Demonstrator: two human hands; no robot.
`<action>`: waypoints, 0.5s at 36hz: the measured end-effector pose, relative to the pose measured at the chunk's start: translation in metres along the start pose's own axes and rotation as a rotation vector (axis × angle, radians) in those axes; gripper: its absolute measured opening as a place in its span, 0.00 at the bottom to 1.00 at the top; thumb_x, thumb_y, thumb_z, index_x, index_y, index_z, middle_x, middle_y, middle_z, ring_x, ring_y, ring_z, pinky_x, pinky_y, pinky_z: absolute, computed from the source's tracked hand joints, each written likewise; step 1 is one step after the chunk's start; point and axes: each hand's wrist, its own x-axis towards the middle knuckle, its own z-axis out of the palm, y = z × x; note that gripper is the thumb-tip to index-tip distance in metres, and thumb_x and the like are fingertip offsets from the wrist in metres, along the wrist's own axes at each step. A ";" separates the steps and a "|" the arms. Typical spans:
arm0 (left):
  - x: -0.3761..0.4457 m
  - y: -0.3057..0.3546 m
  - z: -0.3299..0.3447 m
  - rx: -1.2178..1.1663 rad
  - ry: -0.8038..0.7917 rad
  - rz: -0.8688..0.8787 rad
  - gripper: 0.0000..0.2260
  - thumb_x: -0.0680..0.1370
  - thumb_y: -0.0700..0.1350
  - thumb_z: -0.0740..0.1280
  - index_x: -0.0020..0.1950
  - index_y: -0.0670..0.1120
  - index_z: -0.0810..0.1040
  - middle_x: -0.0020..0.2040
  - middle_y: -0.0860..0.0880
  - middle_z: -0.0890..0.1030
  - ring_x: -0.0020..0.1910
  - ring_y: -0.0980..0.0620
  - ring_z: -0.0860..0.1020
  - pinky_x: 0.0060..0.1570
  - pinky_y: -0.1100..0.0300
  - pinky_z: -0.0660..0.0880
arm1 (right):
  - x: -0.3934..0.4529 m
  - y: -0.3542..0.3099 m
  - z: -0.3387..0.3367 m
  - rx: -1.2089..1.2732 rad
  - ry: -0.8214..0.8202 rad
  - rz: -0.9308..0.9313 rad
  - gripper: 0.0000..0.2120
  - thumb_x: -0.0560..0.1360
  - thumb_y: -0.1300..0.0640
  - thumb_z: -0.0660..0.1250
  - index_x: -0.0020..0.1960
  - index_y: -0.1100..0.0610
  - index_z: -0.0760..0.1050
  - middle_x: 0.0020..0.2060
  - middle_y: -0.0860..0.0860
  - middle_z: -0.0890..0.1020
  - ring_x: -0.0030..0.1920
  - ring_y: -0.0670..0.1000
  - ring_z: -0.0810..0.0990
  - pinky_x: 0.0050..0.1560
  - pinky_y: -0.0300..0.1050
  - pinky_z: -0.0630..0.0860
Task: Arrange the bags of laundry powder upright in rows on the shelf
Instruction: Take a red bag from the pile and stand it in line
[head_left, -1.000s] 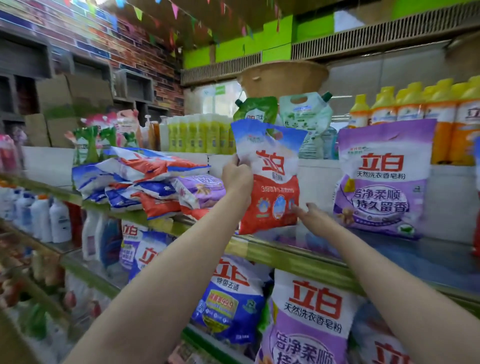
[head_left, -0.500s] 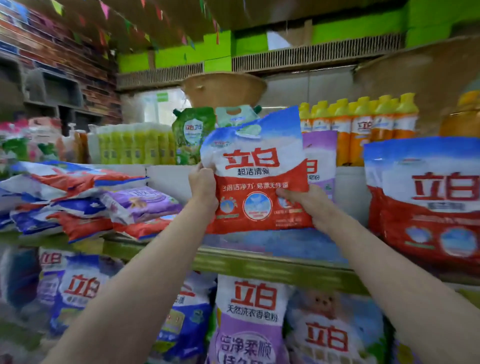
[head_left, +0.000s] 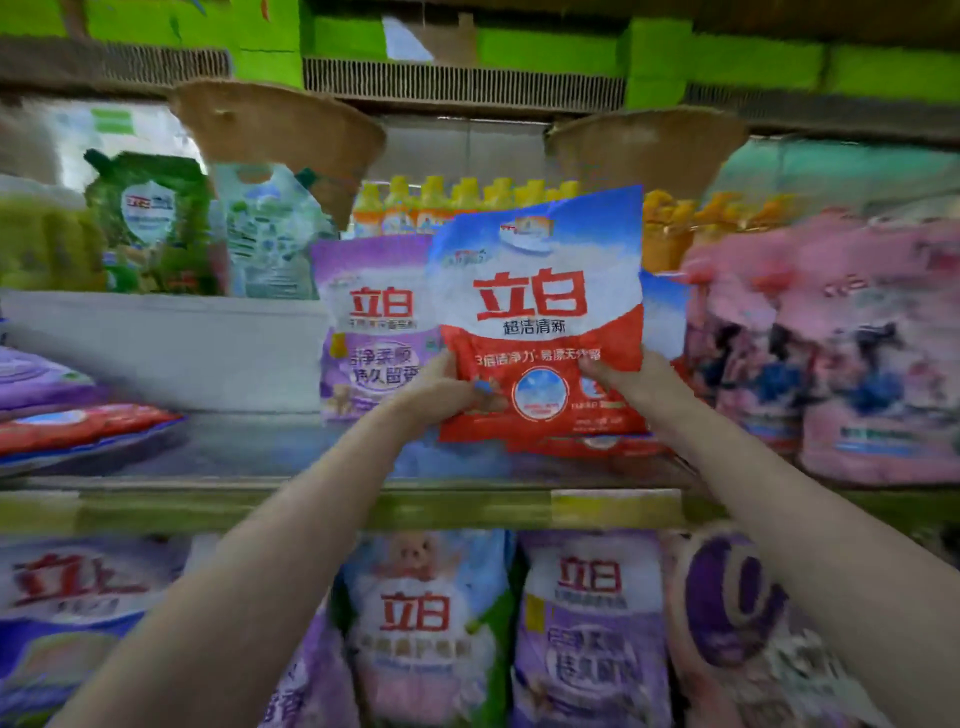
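Head view: your left hand (head_left: 447, 392) and right hand (head_left: 626, 379) grip the red-and-blue bag (head_left: 540, 322) upright at its lower corners, low over the shelf (head_left: 291, 452). A purple bag (head_left: 374, 322) stands at nine o'clock. Since half a second ago the bag has been carried rightward, covering the purple bag's right edge.

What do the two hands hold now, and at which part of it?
Both hands hold one red and blue laundry powder bag upright at its lower part: the left hand grips its lower left edge, the right hand its lower right edge.
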 end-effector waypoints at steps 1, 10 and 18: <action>0.003 0.003 0.014 0.009 0.015 0.022 0.17 0.67 0.29 0.73 0.50 0.44 0.76 0.37 0.54 0.81 0.29 0.65 0.78 0.37 0.63 0.79 | -0.001 0.004 -0.011 -0.003 0.016 0.005 0.18 0.72 0.60 0.70 0.61 0.59 0.75 0.53 0.56 0.82 0.45 0.53 0.82 0.50 0.47 0.80; 0.012 -0.003 0.082 0.084 0.078 -0.016 0.30 0.65 0.31 0.75 0.65 0.40 0.71 0.57 0.44 0.80 0.54 0.48 0.78 0.56 0.51 0.77 | -0.009 0.046 -0.069 -0.017 -0.079 0.174 0.19 0.74 0.57 0.68 0.63 0.58 0.72 0.56 0.55 0.80 0.52 0.56 0.81 0.57 0.54 0.76; 0.004 -0.015 0.086 0.108 0.272 -0.091 0.34 0.51 0.47 0.79 0.56 0.48 0.76 0.55 0.44 0.82 0.54 0.45 0.81 0.57 0.47 0.77 | -0.005 0.067 -0.076 -0.132 -0.098 0.150 0.26 0.73 0.46 0.68 0.68 0.53 0.67 0.56 0.52 0.81 0.53 0.54 0.81 0.60 0.55 0.76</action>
